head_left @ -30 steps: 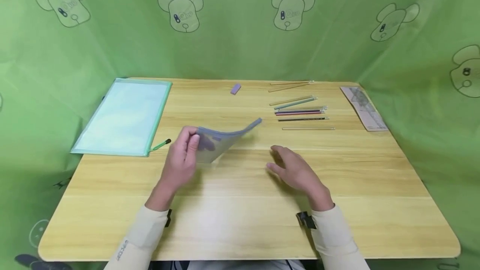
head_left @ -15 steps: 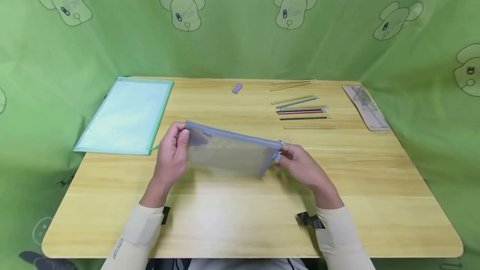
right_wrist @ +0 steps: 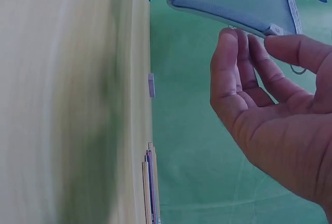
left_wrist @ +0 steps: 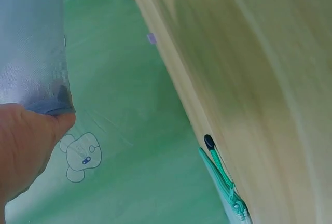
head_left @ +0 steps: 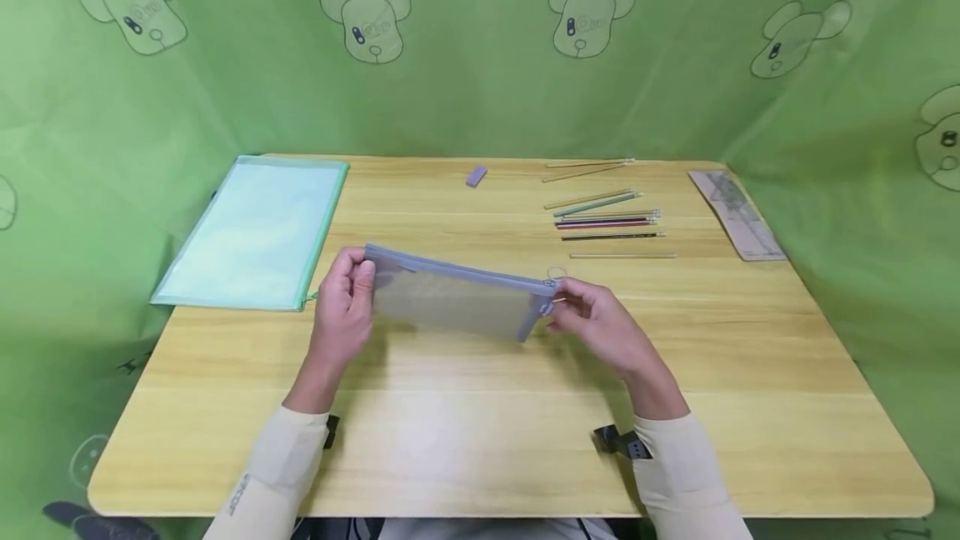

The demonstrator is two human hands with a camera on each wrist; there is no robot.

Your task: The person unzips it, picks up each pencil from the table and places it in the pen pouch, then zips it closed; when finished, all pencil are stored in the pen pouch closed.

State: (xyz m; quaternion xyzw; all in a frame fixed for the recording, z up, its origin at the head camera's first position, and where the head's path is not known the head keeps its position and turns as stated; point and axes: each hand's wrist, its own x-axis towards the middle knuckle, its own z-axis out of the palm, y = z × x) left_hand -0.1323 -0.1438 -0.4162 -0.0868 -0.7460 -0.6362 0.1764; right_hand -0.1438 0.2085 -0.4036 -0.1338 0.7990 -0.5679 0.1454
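Observation:
A blue-edged, see-through zip pouch [head_left: 450, 298] is held stretched between both hands above the middle of the table. My left hand [head_left: 345, 315] pinches its left end, thumb in front; the left wrist view shows the thumb [left_wrist: 59, 120] on the mesh corner. At the other end, by the zipper's ring, my right hand [head_left: 603, 327] pinches the right corner. Its thumb [right_wrist: 295, 50] lies against a small tag there in the right wrist view, with the other fingers curled below the edge. The pouch hangs slightly tilted, lower on the right.
A large light-blue zip folder [head_left: 251, 232] with a green pull lies at the left. Several pencils [head_left: 607, 223] are spread at the back right, with a purple eraser [head_left: 476, 177] left of them. A pale ruler set [head_left: 738, 215] lies near the right edge of the table [head_left: 480, 440].
My right hand, apart from the pouch a second ago, now holds its right end. The pouch has swung round to face me lengthwise, then risen slightly at the right.

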